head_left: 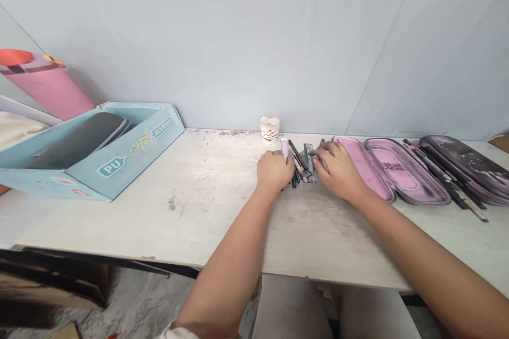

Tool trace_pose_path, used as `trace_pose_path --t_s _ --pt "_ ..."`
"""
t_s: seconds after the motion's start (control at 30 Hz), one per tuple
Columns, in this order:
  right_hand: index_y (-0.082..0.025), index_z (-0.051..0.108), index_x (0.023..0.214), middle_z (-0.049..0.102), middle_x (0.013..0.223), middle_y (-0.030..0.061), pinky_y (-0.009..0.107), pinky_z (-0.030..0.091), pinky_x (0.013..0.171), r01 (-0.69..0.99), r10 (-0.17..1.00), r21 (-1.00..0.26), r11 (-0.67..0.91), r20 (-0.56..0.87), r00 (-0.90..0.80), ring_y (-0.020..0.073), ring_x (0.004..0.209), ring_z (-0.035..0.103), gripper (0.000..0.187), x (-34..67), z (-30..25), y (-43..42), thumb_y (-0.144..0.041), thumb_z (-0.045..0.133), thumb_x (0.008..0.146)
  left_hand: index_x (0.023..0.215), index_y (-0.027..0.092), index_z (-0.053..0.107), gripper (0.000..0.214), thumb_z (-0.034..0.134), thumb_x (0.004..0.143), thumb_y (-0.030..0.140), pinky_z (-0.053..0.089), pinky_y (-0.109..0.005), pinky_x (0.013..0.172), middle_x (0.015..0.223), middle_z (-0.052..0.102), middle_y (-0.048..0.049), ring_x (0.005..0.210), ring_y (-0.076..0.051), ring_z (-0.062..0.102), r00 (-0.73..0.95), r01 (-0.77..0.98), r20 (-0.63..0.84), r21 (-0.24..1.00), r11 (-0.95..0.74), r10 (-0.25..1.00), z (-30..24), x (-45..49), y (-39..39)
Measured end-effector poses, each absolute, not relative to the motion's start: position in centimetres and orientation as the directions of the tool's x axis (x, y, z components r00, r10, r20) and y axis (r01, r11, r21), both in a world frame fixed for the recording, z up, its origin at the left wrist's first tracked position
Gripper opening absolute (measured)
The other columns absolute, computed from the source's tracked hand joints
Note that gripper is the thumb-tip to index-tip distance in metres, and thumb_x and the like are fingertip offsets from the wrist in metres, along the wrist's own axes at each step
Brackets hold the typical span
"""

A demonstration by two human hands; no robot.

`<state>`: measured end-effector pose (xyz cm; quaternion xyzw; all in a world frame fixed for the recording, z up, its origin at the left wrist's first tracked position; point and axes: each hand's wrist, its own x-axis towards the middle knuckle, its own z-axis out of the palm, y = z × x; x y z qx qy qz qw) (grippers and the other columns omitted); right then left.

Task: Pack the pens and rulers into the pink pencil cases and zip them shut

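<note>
A pile of dark pens [298, 156] lies on the white table between my two hands. My left hand [274, 172] is closed at the pile's left side, its fingers curled around a pale pink pen [284, 147] whose end sticks up past the thumb. Within the pile lies a grey ruler [309, 161]. On the other side, my right hand [338, 167] has its fingers bent inward, fingertips at the ruler's right edge. What sits under those fingers is hidden. Close by on the right, a pink pencil case [409, 172] lies unzipped and flat.
A paper cup [270, 130] stands near the wall behind the pile. Far right, more pens and brushes [449, 180] lie beside a black pencil case [469, 167]. At left, a light-blue box [135, 153] holds a grey case [85, 140]; a pink roll-like object [51, 90] stands behind.
</note>
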<state>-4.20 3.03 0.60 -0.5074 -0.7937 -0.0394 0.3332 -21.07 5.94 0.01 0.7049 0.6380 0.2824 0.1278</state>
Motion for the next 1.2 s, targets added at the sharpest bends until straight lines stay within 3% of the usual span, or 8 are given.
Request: trace_pose_path --t_s 0.1,0.17,0.33,0.47,0.73,0.87,0.97,1.2 --pt "-0.021 0.049 0.122 0.059 0.106 0.0088 0.04 0.037 0.09 0.678 0.811 -0.565 0.471 0.579 -0.081 0.0231 0.101 0.05 0.041 -4.3 1.0 2.9 -0.04 0.04 0.087 0.065 0.016 0.06 0.037 0.044 0.082 0.045 0.038 -0.035 0.078 0.064 0.058 -0.0087 0.077 -0.025 0.057 0.183 0.444 0.084 0.882 -0.158 0.98 1.2 -19.9 4.6" --pt "-0.024 0.051 0.12 0.062 0.099 0.0055 0.035 0.042 0.082 0.513 0.869 -0.751 0.416 0.494 0.018 0.02 0.09 0.055 0.042 -4.2 1.3 2.8 -0.046 0.04 0.086 0.055 0.018 0.054 0.039 0.05 0.079 0.048 0.038 -0.03 0.067 0.052 0.051 -0.0031 0.06 -0.017 0.051 0.368 0.151 -0.041 0.988 -0.017 0.929 1.8 -19.1 3.5" --pt "-0.02 0.065 0.09 0.058 0.061 -0.0019 0.027 0.041 0.054 0.123 0.983 -0.975 0.184 0.182 -0.025 0.0131 0.053 0.051 0.044 -4.1 0.9 2.5 -0.059 0.048 0.077 0.061 0.015 0.054 0.03 0.061 0.074 0.041 0.035 -0.023 0.051 0.055 0.051 0.0001 0.05 -0.009 0.045 0.637 -0.228 -0.165 0.893 0.388 0.753 2.1 -17.5 1.1" --pt "-0.019 0.064 0.09 0.051 0.052 -0.0041 0.023 0.031 0.039 -0.021 0.997 -0.999 0.039 0.04 -0.063 0.0095 0.04 0.042 0.047 -4.3 0.4 2.4 -0.061 0.052 0.073 0.067 0.013 0.057 0.026 0.063 0.074 0.037 0.04 -0.023 0.053 0.058 0.055 -0.001 0.052 -0.009 0.05 0.615 -0.28 -0.216 0.839 0.466 0.758 2.0 -17.1 0.7" --pt "-0.024 0.059 0.105 0.062 0.078 -0.0017 0.021 0.028 0.035 -0.294 0.988 -0.955 0.046 0.087 -0.127 0.0064 0.042 0.04 0.035 -4.8 0.1 2.2 -0.045 0.056 0.077 0.074 0.012 0.056 0.023 0.055 0.081 0.034 0.046 -0.023 0.055 0.062 0.057 -0.0024 0.054 -0.009 0.054 0.457 -0.313 -0.195 0.878 0.362 0.868 1.2 -16.5 1.6" --pt "-0.023 0.065 0.094 0.064 0.086 0.0004 0.025 0.045 0.06 -0.253 0.966 -0.948 0.193 0.229 -0.122 0.0107 0.067 0.055 0.023 -5.1 -0.4 2.0 -0.037 0.059 0.077 0.073 0.019 0.042 0.032 0.054 0.079 0.048 0.023 -0.013 0.035 0.049 0.038 0.0076 0.036 -0.003 0.031 0.453 -0.317 -0.173 0.886 0.34 0.875 1.1 -16.4 1.6" --pt "-0.023 0.067 0.09 0.065 0.093 0.0013 0.031 0.043 0.084 -0.249 0.941 -0.921 0.299 0.328 -0.083 0.0147 0.09 0.057 0.018 -5.2 -0.5 1.8 -0.033 0.058 0.078 0.073 0.021 0.036 0.038 0.054 0.076 0.055 0.01 -0.011 0.034 0.047 0.028 0.0109 0.033 -0.002 0.018 0.467 -0.273 -0.185 0.9 0.34 0.865 1.3 -16.4 1.2" --pt "-0.024 0.061 0.099 0.066 0.097 0.0026 0.035 0.045 0.085 -0.185 0.922 -0.906 0.382 0.388 0.001 0.0164 0.093 0.06 0.024 -5.4 0.3 2.9 -0.04 0.051 0.083 0.079 0.021 0.043 0.035 0.051 0.078 0.055 0.007 -0.014 0.034 0.046 0.02 0.0116 0.032 -0.002 0.014 0.355 -0.301 -0.086 0.932 0.201 0.931 1.6 -16.4 1.4"
